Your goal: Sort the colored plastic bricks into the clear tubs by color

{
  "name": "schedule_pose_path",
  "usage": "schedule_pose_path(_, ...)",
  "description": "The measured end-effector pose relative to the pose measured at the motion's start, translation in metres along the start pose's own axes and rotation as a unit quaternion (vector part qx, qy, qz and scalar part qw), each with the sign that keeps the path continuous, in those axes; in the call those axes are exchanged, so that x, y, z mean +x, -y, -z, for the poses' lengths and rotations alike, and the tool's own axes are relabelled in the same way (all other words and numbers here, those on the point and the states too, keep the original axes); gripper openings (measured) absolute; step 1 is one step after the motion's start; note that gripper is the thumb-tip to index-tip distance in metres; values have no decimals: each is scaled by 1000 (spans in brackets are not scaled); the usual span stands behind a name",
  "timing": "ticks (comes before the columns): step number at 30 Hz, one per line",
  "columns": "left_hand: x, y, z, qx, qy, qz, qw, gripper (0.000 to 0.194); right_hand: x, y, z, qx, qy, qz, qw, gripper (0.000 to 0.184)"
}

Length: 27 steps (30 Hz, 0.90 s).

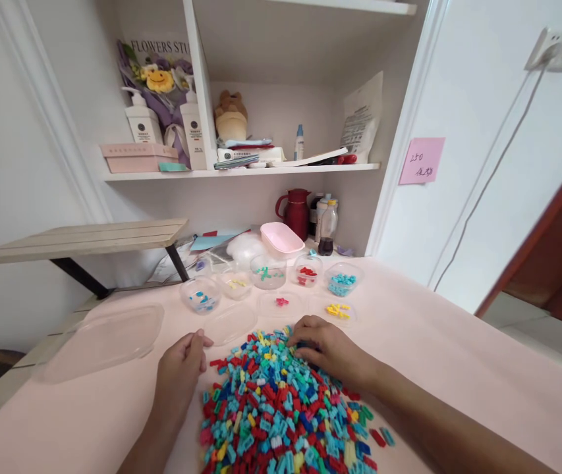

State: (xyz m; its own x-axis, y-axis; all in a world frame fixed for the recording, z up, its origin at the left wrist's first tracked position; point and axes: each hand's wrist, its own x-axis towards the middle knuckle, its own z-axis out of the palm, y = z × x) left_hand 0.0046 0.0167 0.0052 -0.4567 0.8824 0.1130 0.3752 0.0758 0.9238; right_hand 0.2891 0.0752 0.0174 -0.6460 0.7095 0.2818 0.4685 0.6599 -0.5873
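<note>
Far left, a large clear tray [105, 342] lies on the pink tabletop [439, 342], well apart from both my hands. Next my left hand [182, 362], beside the left edge of the pile: fingers curled in, thumb against them, fingertips pointing away and inward; cannot tell whether anything sits between them. Beyond it, blue pieces [204, 301] in a clear tub, then a flat clear lid [231, 324] nearer me. Centre: the pile of small plastic pieces [271, 401], mixed colours, long way running from me outward, narrowing at the far end, near end cut off by the frame. Single pieces are oblong, their long axes pointing every way, so no one line suits my fingers. Behind the tip, pink pieces [282, 302] on a clear lid. My right hand [330, 345] is the nearer one, over the pile's far right flank, fingers bent down and leftward among the pieces, the bulk lying to their left and toward me; contact points hidden, cannot tell if a piece is pinched. Just past the knuckles, yellow pieces [338, 311]. Rightmost, a stray red piece [377, 438] and a light blue piece [387, 436] off the heap, side by side, both slanted, under my forearm's near side
</note>
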Motion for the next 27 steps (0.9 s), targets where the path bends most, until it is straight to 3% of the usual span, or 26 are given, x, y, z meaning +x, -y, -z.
schedule_pose_path(5,-2,-4,0,0,-2,-2,1000,46,1,1,-1,105,-23,-25,994,7)
schedule_pose_path(8,-2,-5,0,2,-6,-6,1000,47,1,0,0,222,-48,-74,971,10)
schedule_pose_path(10,-1,-4,0,3,-3,-7,1000,47,2,-2,1,333,-73,-125,932,17)
schedule_pose_path(14,0,-2,1,6,3,2,1000,47,3,-8,3,527,-93,-193,823,21)
schedule_pose_path(16,1,-1,0,2,1,2,1000,47,2,-10,4,541,-98,-214,808,23)
schedule_pose_path(18,1,0,0,0,1,0,1000,47,2,-12,4,496,-99,-236,830,23)
schedule_pose_path(21,2,1,-1,9,-1,2,1000,47,1,-12,4,334,-97,-235,908,30)
schedule_pose_path(23,2,1,-1,17,-2,3,1000,46,0,-10,4,208,-87,-187,956,31)
schedule_pose_path(25,2,0,0,21,0,2,1000,46,0,-8,4,110,-67,-130,983,27)
schedule_pose_path(27,1,-1,0,21,0,-1,1000,45,0,-6,4,36,-44,-107,993,26)
